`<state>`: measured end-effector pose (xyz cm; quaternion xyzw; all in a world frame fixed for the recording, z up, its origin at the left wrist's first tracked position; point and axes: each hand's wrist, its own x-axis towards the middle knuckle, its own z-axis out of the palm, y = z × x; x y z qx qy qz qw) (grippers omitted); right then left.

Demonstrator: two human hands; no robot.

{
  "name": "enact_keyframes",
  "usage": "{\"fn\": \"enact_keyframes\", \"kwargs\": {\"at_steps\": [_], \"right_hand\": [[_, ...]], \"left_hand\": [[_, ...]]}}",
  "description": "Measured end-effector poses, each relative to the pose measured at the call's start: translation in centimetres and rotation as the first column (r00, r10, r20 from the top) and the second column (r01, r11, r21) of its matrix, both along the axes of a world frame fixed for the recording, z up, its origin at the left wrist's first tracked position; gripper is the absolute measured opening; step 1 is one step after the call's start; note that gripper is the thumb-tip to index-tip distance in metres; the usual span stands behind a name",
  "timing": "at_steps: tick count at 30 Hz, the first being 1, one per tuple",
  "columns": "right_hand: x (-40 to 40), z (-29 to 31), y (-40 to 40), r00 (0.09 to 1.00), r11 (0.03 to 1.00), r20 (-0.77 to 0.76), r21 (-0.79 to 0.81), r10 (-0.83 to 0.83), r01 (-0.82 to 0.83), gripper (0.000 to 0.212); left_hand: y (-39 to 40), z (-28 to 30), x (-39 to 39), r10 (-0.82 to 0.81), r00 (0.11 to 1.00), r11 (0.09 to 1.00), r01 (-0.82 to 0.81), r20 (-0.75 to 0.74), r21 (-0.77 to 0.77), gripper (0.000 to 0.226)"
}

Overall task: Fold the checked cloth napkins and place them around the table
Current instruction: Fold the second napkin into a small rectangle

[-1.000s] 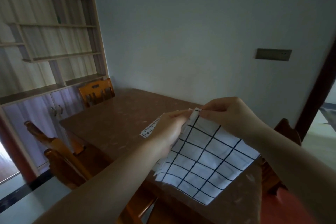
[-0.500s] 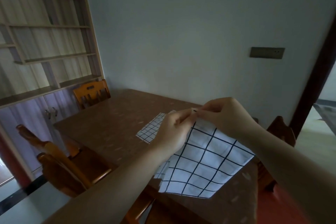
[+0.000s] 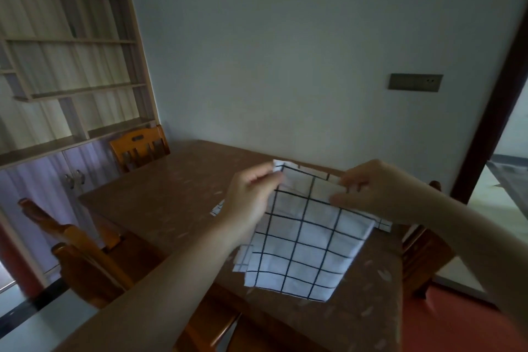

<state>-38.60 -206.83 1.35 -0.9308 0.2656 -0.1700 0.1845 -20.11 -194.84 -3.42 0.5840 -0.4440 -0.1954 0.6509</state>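
Note:
I hold a white napkin with a large black check (image 3: 303,240) in the air over the brown table (image 3: 160,197). My left hand (image 3: 251,200) pinches its upper left corner and my right hand (image 3: 374,191) pinches the upper edge on the right, so the doubled cloth hangs down between them. A second napkin with a finer check (image 3: 217,209) lies flat on the table behind my left hand, and only a small corner of it shows.
Wooden chairs stand around the table: one at the far left (image 3: 140,146), one near left (image 3: 83,251), one at the right (image 3: 423,243). A shelf unit with cabinet doors (image 3: 65,71) fills the left wall. A doorway (image 3: 508,180) opens at the right.
My hands have moved apart along the napkin's top edge, spreading it wider. The fine-checked napkin on the table is now mostly hidden behind my left hand.

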Motion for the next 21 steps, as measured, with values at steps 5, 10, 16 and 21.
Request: {"fn": "enact_keyframes", "kwargs": {"at_steps": [5, 10, 16, 21], "right_hand": [[-2.9, 0.4, -1.2, 0.999, 0.992, 0.041, 0.126, 0.022, -0.027, 0.008], [-3.1, 0.4, -1.1, 0.970, 0.995, 0.241, 0.096, -0.016, -0.008, 0.011], [-3.0, 0.0, -0.7, 0.877, 0.991, 0.478, 0.131, -0.049, -0.016, 0.017], [-2.6, 0.1, -0.8, 0.778, 0.935, 0.600, 0.350, -0.184, -0.049, 0.007]], "left_hand": [[0.2, 0.0, 2.4, -0.015, 0.986, 1.000, 0.019, -0.168, 0.019, 0.030], [0.0, 0.0, 2.4, -0.046, 0.986, 0.997, 0.056, -0.162, 0.055, 0.022], [-0.5, 0.2, 1.5, -0.028, 0.990, 1.000, 0.029, -0.135, 0.008, 0.021], [-0.2, 0.5, 0.9, -0.130, 0.968, 0.991, 0.129, -0.214, -0.018, 0.061]]}}
